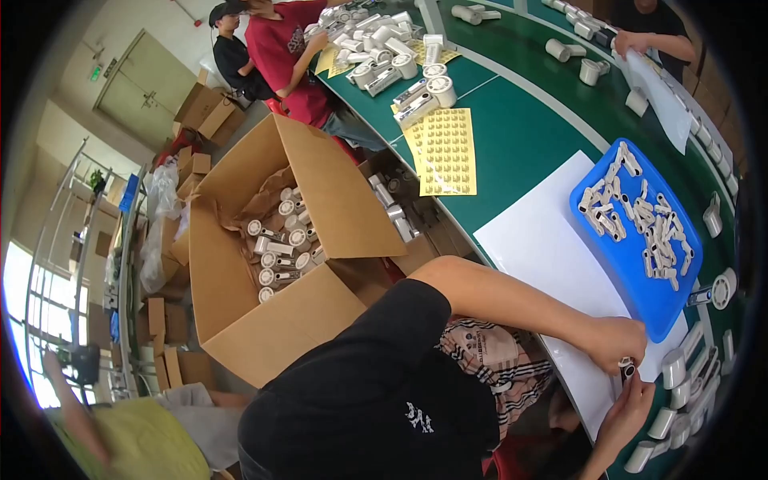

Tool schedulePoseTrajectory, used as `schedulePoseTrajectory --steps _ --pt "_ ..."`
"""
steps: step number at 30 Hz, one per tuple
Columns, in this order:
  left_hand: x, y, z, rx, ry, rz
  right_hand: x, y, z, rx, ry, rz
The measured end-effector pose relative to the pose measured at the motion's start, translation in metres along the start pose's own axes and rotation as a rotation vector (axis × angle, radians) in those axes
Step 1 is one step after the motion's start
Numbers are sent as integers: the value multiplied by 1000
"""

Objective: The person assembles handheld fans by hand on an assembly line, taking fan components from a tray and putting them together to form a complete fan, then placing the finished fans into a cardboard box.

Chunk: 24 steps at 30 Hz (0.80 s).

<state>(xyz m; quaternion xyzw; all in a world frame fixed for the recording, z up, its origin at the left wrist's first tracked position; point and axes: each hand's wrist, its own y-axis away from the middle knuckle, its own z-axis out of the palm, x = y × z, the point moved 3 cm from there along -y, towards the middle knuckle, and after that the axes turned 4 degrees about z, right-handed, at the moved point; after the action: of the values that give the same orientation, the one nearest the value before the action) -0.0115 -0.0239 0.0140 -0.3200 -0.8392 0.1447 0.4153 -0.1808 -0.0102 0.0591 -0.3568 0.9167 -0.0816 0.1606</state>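
Head view: hands [616,340] [630,406] tight on small part [626,368], white pieces [662,246] in blue tray [656,316], devices [298,238] in carton [276,332].

Smooth plastic tray [658,314], smooth plastic parts [661,240], matt cardboard box [344,188], cloth shirt [360,392]

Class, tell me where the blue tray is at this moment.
In the head view, the blue tray is toward the right, on the green table, partly covering the white sheet, just above the left hand in the picture.

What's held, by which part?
Small, pale, plastic-looking piece with dark round opening: left hand above, right hand below in the picture; exact contacts hidden.
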Motion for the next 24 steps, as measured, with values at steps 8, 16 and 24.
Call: schedulePoseTrajectory --steps 8,16,24 --pt "-2 2 -2 -23 -40 64 -4 3 3 24 -95 -33" --pt "2 15 -29 -54 -15 -1 -18 -17 -5 -11 -101 -23" --pt "28 9 -31 -83 -40 -56 -17 -7 -18 61 -128 -31"
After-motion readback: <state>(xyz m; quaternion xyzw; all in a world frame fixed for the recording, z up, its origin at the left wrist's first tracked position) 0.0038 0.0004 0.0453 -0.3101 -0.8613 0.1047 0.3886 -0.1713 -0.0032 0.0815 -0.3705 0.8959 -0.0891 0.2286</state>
